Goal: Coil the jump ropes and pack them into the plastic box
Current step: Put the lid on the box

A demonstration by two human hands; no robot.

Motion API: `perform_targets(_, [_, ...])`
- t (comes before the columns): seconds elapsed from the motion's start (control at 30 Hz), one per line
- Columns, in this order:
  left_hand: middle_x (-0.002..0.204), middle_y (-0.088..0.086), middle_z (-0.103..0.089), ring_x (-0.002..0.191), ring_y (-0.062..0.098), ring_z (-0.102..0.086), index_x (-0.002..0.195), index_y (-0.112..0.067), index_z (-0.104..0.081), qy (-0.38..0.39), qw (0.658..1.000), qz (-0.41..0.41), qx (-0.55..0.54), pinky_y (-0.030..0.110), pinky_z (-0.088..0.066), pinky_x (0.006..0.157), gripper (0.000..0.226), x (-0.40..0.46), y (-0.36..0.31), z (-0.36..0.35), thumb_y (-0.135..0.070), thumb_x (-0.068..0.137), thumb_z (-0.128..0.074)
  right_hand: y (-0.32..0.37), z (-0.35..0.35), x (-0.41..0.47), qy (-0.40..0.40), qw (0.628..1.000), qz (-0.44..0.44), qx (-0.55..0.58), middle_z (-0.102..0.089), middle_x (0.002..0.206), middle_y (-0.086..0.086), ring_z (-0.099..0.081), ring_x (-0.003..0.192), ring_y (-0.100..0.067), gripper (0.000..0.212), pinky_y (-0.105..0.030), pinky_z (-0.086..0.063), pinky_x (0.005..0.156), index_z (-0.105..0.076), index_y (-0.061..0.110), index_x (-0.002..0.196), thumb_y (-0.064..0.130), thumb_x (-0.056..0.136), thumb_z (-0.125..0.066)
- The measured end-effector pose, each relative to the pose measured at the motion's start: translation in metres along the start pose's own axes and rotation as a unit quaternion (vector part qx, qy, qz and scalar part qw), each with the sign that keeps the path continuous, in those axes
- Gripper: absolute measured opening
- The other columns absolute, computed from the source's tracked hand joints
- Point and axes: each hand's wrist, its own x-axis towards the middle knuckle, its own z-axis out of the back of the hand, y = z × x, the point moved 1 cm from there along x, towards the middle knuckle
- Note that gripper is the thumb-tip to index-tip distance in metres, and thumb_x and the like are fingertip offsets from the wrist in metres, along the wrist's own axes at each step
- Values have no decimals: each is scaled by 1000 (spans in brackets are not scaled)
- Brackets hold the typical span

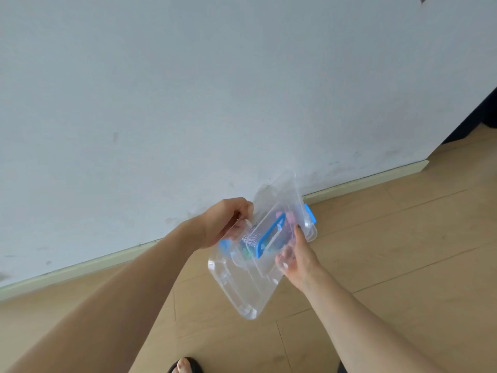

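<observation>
Both hands hold the clear plastic box (250, 278) in the air above the wooden floor (390, 251), left hand (224, 223) gripping its left edge, right hand (297, 261) pinching its right side, near the white wall (188, 90).

Plastic box (242, 286) between left hand (223, 224) and right hand (298, 257), above floor (376, 251).
</observation>
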Motion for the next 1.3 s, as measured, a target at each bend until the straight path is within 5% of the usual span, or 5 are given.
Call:
perform_targets(0.27, [106,8,-71,92,20,-69,113,-15,-59,-219,973,74,4,42,-53,94,42,57,67,45,-50,91,-62,22,19,48,-198,977,65,37,-40,59,-3,-34,46,-17,37,-27,-36,51,-53,5,84,34,104,-40])
perform_targets(0.43, [110,4,-67,100,23,-67,133,-14,-50,-282,954,102,13,42,-56,90,53,86,125,43,-25,86,-71,10,3,77,-214,973,69,44,-60,70,-10,-59,62,-21,30,-44,-51,102,-62,-10,100,11,101,-41])
perform_targets(0.9, [105,6,-63,77,12,-57,139,-22,-44,-332,920,137,158,24,-39,54,49,126,169,48,-22,92,-57,3,30,121,-267,852,71,-444,-72,57,-6,-67,45,-23,58,-40,-63,64,-66,8,77,56,96,-40])
perform_targets(1.17, [90,1,-65,74,18,-62,127,-19,-46,-315,923,137,172,27,-46,56,38,122,171,46,-22,92,-60,30,36,120,-320,787,216,-481,-51,131,-23,-61,102,-42,51,-37,-42,74,-38,3,138,31,99,-54])
perform_targets(1.3, [93,2,-63,74,16,-58,117,-15,-50,-319,919,147,178,27,-45,57,30,122,173,44,-20,90,-63,51,44,137,-243,732,241,-590,-58,128,-19,-58,112,-36,35,-37,-43,83,-50,9,135,19,104,-40])
